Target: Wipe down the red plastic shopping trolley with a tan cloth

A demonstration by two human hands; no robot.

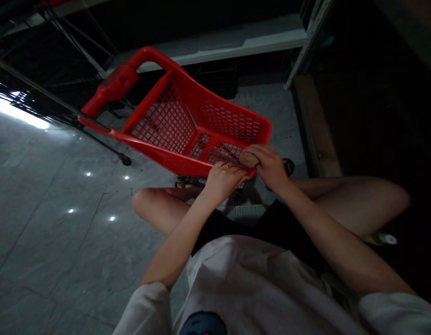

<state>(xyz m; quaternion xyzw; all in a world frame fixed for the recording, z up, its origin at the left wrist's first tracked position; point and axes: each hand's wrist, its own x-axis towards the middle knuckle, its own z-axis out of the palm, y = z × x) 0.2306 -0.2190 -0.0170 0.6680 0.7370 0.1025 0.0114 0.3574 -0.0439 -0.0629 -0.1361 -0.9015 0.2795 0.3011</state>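
Observation:
A red plastic shopping basket cart with a mesh body and a red handle stands on the tiled floor in front of me. I sit low with my knees bent. My left hand is closed on the basket's near rim. My right hand is closed too, fingers curled over the same rim right beside the left hand. What lies under the fingers besides the rim is hidden.
Grey glossy floor tiles spread to the left with light spots. A white metal shelf runs behind the basket. A wooden pallet edge and dark shelving stand at the right. A small bottle lies by my right knee.

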